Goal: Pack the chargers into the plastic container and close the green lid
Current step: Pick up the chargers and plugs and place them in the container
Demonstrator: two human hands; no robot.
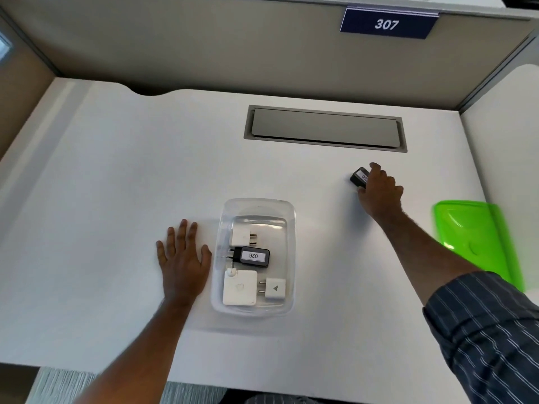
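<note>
The right hand [379, 191] has its grip closing around a black charger [358, 177] on the white bench [116, 176], thumb and fingers touching it. The left hand [182, 258] lies flat, fingers apart, beside the clear plastic container [287, 228] holding four chargers. The green lid [478, 237] lies far right

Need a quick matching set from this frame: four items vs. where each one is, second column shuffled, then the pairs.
Items
1. green lid
2. black charger labelled 026
3. left hand
4. second black charger

Places
A. inside the clear plastic container, between white chargers
B. on the desk, under the right hand's fingers
C. flat on the desk, just left of the container
D. on the desk at the far right, off the container

Pairs: 1-D, 2-A, 3-C, 4-B
</note>
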